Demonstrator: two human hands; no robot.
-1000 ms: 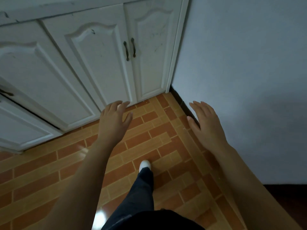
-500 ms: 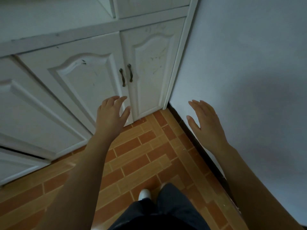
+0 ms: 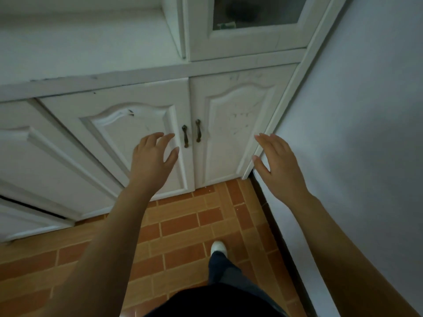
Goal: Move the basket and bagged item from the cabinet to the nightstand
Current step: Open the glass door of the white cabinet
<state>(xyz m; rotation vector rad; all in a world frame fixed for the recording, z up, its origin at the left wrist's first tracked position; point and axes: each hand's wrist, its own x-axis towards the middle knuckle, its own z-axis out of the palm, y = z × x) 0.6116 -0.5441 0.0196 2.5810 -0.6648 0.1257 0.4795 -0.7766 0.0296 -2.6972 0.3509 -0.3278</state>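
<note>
Two empty hands hover before the closed cabinet [image 3: 160,138]: the left hand [image 3: 152,161] spread near the door handles [image 3: 191,133], the right hand [image 3: 278,165] flat beside the wall [image 3: 366,133]; basket and bagged item are not visible; the wrong door may waste effort.

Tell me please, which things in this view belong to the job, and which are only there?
Belong to the job:
- white cabinet, its two lower doors shut
- two dark door handles
- left hand, open, near the handles
- right hand, open, empty
Basket and bagged item: not in view.

Only there:
- tiled floor
- wall
- upper glass door
</note>
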